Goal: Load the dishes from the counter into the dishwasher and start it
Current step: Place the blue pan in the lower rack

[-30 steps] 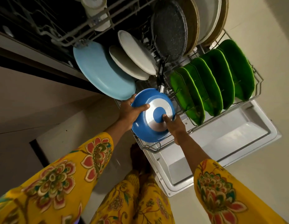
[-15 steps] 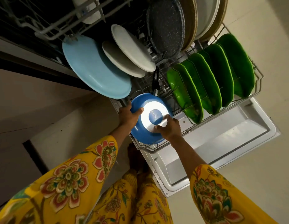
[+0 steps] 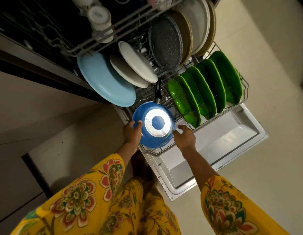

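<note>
Left hand point(image 3: 132, 132) grips blue pan point(image 3: 153, 127) between light-blue plate point(image 3: 105, 78) and green plates point(image 3: 205, 87); right hand point(image 3: 184, 135) released.

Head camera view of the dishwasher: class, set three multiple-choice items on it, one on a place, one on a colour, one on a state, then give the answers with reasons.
1. Where does the blue pan sit?
A. at the near left corner of the lower rack
B. on the open door
C. in the upper rack

2. What colour are the plates lined up on the right side of the lower rack?
A. red
B. green
C. black

3. What is the right hand doing?
A. gripping a cup
B. pressing the pan's base
C. open, just off the pan

Answers: 1 A, it stands bottom-out among the wires there, the left hand on its rim; 2 B, all are bright green; 3 C, its fingers are spread beside the pan's edge.
</note>
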The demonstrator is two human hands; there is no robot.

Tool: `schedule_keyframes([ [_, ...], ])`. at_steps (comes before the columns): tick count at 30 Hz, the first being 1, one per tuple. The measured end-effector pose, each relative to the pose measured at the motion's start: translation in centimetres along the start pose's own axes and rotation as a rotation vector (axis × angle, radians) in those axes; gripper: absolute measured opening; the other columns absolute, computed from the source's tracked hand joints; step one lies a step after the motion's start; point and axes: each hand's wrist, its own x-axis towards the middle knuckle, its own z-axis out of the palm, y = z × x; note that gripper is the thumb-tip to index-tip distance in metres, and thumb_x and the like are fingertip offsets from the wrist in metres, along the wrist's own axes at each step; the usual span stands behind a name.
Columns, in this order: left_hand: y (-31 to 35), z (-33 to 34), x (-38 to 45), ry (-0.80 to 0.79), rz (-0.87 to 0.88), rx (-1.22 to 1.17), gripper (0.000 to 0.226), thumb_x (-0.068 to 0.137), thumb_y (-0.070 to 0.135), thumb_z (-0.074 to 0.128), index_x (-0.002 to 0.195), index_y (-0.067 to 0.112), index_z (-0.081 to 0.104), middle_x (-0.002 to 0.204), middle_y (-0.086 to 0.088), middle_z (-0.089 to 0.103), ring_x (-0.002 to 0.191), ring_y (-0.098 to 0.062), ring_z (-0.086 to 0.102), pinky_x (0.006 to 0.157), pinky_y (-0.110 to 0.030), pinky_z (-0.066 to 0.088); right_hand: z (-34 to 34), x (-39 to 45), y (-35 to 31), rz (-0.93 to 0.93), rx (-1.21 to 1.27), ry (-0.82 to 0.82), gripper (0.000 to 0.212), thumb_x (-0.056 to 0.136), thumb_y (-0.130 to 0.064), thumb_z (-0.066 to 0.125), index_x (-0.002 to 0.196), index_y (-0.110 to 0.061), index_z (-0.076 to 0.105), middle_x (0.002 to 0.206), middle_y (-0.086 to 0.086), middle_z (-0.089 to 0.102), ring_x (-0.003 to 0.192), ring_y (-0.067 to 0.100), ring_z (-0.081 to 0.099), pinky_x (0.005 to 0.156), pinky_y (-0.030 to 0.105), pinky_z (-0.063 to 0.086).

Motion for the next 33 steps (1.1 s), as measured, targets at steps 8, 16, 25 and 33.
schedule_keyframes([
  [8,1.4,-0.1,-5.8,-0.071,-0.321,-0.478,0.043,0.097,0.035,0.049,0.131,0.009,0.048,0.122,-0.009,0.056,0.115,-0.026,0.053,0.101,-0.040,0.044,-4.2,-5.4,-1.7,0.062,0.050,-0.024,0.042,0.094,-0.024,0.051,0.134,-0.013,0.049,0.140,0.008,0.049,0.127,0.027,0.045,0.104,0.034,0.036],
  [16,2.2,-0.6,-9.0,-0.191,-0.439,-0.602,0.038,0.098,0.037,0.046,0.128,0.014,0.049,0.118,-0.006,0.053,0.108,-0.020,0.051,0.083,-0.033,0.042,-6.8,-6.4,-2.4,0.111,0.078,-0.090,0.033,0.093,-0.016,0.049,0.119,0.001,0.059,0.105,0.014,0.057,0.094,0.025,0.049,0.100,0.043,0.040],
  [25,1.5,4.2,-12.7,-0.056,-0.399,-0.615,0.015,0.095,0.022,0.053,0.082,0.015,0.051,0.065,0.000,0.042,0.053,-0.009,0.037,0.052,-0.020,0.032,-10.4,-3.3,0.9,0.215,0.227,-0.152,0.040,0.095,-0.026,0.052,0.124,0.002,0.053,0.116,0.018,0.056,0.111,0.034,0.052,0.105,0.043,0.040],
  [33,2.5,15.4,-16.3,-0.010,-0.461,-0.729,0.037,0.098,0.029,0.046,0.063,0.022,0.037,0.051,0.004,0.031,0.040,-0.007,0.025,0.043,-0.019,0.018,-16.9,1.1,4.7,0.275,0.363,-0.320,0.032,0.096,-0.023,0.051,0.121,-0.005,0.057,0.108,0.017,0.061,0.100,0.031,0.060,0.095,0.036,0.047],
])
